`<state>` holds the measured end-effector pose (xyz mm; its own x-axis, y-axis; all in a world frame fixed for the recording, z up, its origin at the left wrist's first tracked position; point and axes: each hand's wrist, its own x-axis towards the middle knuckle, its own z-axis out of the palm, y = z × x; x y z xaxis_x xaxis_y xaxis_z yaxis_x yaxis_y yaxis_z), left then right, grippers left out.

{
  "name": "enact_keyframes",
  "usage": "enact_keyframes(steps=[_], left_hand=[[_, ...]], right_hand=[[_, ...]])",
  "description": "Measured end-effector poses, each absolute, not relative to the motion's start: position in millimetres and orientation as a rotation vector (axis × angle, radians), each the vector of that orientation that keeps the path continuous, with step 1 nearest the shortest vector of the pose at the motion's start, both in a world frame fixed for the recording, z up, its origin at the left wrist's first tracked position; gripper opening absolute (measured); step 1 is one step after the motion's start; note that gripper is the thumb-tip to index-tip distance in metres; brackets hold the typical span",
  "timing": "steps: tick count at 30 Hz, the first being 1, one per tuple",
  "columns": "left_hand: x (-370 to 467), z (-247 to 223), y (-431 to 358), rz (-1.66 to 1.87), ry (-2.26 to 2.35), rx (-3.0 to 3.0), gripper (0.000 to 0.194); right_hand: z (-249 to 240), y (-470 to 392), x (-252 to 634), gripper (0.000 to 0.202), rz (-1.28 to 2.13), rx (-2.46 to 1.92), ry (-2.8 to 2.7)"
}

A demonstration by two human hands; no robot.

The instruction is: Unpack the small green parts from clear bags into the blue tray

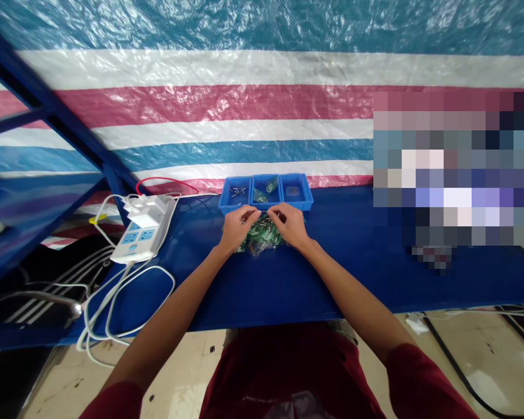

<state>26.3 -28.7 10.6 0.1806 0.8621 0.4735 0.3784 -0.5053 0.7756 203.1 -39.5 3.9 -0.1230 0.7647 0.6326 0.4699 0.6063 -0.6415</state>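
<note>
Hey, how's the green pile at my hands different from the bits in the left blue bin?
The green pile is larger; the bits are few. The pile looks mostly green, the bits greyish. The pile lies on the blue tabletop, the bits inside the left blue bin.

Both hands [237, 229] [291, 224] at green packets [262, 236]

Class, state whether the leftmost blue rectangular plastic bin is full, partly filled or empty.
Partly filled: a few thin, metallic-looking pieces lie inside the bin, much of its floor bare.
</note>
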Motion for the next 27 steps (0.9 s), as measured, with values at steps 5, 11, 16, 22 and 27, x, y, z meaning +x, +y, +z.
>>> enact_keyframes(steps=[5, 11, 16, 22, 27], left_hand=[[24.5, 9.4, -27.0, 1.316, 1.155, 2.048, 0.030], [24.8, 10.7, -27.7, 1.401, 1.111, 2.107, 0.029], [26.4, 13.2, -30.0, 1.487, 1.132, 2.199, 0.028], [28.2, 13.6, -32.1, 1.539, 1.149, 2.181, 0.024], [28.8, 12.2, -30.8, 1.431, 1.090, 2.049, 0.023]], right_hand=[[3.9, -39.2, 202.8, 0.027, 0.380, -1.014, -1.767], [3.4, -38.3, 202.5, 0.035, 0.415, -1.048, -1.776], [5.9, -39.7, 202.6, 0.039, 0.428, -1.087, -1.773], [6.5, -41.0, 200.1, 0.041, 0.434, -1.103, -1.771], [2.7, -40.2, 198.1, 0.043, 0.384, -1.104, -1.792]])
